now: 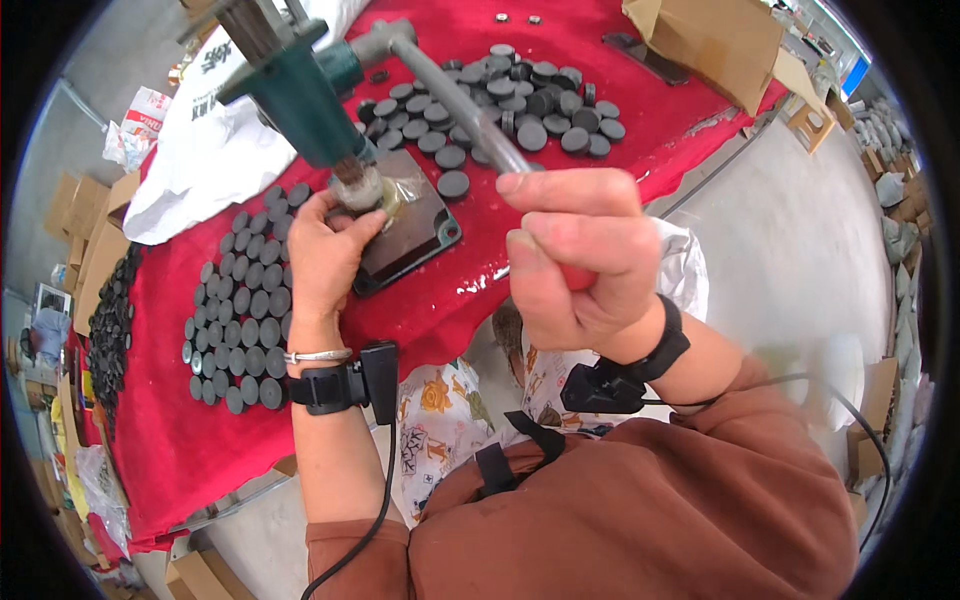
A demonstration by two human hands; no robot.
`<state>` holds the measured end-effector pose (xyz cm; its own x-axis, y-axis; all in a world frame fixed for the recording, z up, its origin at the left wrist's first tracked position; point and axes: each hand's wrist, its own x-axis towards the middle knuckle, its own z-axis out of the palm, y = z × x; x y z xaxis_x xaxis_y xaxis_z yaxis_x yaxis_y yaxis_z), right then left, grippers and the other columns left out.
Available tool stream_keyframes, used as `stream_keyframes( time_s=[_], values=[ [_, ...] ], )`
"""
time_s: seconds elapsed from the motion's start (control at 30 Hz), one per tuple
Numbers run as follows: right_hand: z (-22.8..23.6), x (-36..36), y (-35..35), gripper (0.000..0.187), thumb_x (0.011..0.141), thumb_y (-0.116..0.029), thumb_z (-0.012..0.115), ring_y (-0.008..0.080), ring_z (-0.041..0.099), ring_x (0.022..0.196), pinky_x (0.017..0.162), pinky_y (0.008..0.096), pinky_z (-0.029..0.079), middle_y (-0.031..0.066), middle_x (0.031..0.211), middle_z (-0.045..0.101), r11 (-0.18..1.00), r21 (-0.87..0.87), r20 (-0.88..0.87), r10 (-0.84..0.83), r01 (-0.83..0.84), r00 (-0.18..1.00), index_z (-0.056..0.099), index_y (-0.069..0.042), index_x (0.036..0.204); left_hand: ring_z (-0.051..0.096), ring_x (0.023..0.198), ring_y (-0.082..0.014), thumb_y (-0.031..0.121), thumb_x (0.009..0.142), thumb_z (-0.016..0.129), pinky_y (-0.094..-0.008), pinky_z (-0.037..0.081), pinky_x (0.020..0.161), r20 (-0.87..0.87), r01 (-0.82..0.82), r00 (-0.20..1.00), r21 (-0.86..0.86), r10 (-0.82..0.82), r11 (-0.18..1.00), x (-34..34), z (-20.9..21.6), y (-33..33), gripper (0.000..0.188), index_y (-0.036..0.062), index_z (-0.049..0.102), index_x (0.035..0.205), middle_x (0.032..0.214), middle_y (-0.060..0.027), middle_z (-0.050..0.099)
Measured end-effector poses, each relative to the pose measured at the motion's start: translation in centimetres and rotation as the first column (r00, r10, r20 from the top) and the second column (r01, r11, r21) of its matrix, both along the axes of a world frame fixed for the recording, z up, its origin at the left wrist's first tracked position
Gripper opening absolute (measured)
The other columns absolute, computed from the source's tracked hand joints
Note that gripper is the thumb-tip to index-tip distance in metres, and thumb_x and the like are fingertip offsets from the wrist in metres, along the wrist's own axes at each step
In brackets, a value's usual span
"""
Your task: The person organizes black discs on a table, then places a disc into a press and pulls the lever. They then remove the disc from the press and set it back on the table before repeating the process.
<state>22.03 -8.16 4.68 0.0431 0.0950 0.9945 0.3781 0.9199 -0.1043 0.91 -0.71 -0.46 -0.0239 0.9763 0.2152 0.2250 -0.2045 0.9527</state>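
Observation:
A green hand press (310, 110) stands on the red-covered table, its ram coming down over a dark base plate (410, 225). My right hand (585, 255) is closed round the end of the press's grey metal lever (465, 105); a bit of red shows between the fingers. Beneath the ram, my left hand (335, 240) has its thumb and fingers curled against a whitish round piece (357, 188). Whatever those fingers pinch is hidden. Clear, yellowish film or tape (398, 200) lies beside it on the plate.
Black round discs (240, 310) lie in rows left of the press, and a loose heap of similar discs (510, 100) lies behind it. White sacking (200, 170) covers the far left; a phone (645, 57) and a cardboard box (710, 45) are at the far right.

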Motion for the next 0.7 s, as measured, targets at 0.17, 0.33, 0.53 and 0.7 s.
stream_keyframes(
  time_s=[0.17, 0.33, 0.53, 0.7],
  values=[
    [2.8, 0.1, 0.5, 0.02, 0.07, -0.001, 0.072, 0.0219, 0.056, 0.056, 0.047, 0.0286, 0.044, 0.0071, 0.076, 0.06, 0.999, 0.034, 0.097, 0.021, -0.025, 0.995, 0.058, -0.006, 0.083, 0.055, 0.064, -0.0089, 0.01, 0.072, 0.078, -0.0235, 0.045, 0.06, 0.075, -0.028, 0.997, -0.026, 0.03, 0.999, -0.1, 0.2, 0.0, 0.037, -0.0031, 0.067, 0.104, 0.074, -0.0012, 0.062],
    [11.5, -0.8, 3.1, 0.009, 0.069, -0.008, 0.068, 0.027, 0.057, 0.056, 0.049, 0.0328, 0.044, 0.008, 0.063, 0.053, 0.986, 0.105, 0.041, -0.137, 0.132, 0.99, 0.059, -0.007, 0.073, 0.062, 0.092, -0.0336, 0.025, 0.077, 0.074, -0.0402, 0.05, 0.08, -0.45, -0.245, 0.74, 0.513, 0.501, 0.823, 1.2, -0.7, -2.3, 0.04, -0.008, 0.066, 0.097, 0.103, -0.0214, 0.064],
    [16.9, -1.7, 4.4, 0.034, 0.083, -0.021, 0.052, 0.0468, 0.065, 0.081, 0.077, 0.0471, 0.053, 0.0346, 0.08, 0.062, 0.979, -0.085, 0.134, -0.173, 0.185, 0.976, 0.064, 0.011, 0.078, 0.04, 0.131, -0.0392, 0.043, 0.09, 0.056, -0.0556, 0.029, 0.105, -0.792, -0.201, 0.234, 0.527, 0.563, 0.826, 5.6, -0.4, -4.3, 0.064, -0.0083, 0.05, 0.126, 0.131, -0.0241, 0.052],
    [16.5, -1.3, 5.5, 0.034, 0.082, -0.021, 0.053, 0.0458, 0.065, 0.078, 0.076, 0.0466, 0.053, 0.0355, 0.08, 0.062, 0.99, 0.052, 0.158, -0.141, 0.134, 0.977, 0.064, 0.011, 0.078, 0.025, 0.141, -0.0393, 0.054, 0.09, 0.049, -0.0682, 0.014, 0.106, -0.928, -0.293, 0.154, 0.285, 0.339, 0.913, 10.7, 0.4, -2.7, 0.081, -0.0095, 0.034, 0.139, 0.15, -0.0249, 0.03]
  ],
)
